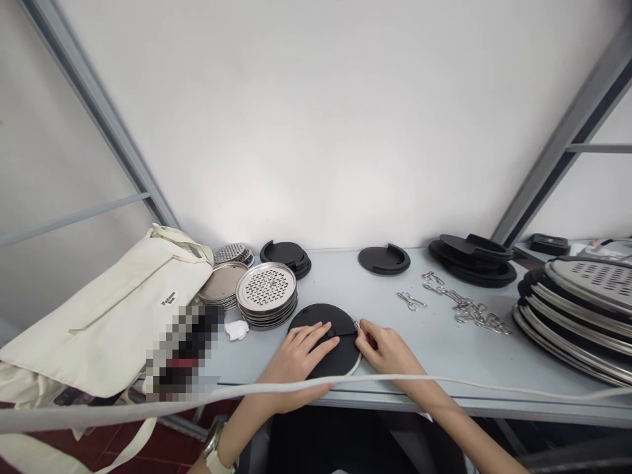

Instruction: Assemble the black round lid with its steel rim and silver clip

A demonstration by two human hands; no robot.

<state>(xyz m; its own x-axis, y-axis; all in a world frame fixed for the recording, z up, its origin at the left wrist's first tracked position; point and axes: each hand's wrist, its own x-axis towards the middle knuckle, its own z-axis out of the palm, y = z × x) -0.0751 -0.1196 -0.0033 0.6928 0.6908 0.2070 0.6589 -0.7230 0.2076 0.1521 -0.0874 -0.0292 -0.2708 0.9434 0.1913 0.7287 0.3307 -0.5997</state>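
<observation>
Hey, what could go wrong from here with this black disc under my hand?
The small metal piece pinched by your right hand at the black disc's edge might slip. Your left hand is near the metal disc stack, so a bump could tip it. The white cord crosses the view in front of your arms and might snag.

Cream Bag [123,309] Sprawled Across Left End of Table [336,280]

The bag lay near a crumpled white scrap [237,330], while a white cord [74,417] stretched across the foreground. Gray metal posts [106,122] slanted on either side against a pale wall [306,131]; red floor tiles [145,454] showed below.
</observation>
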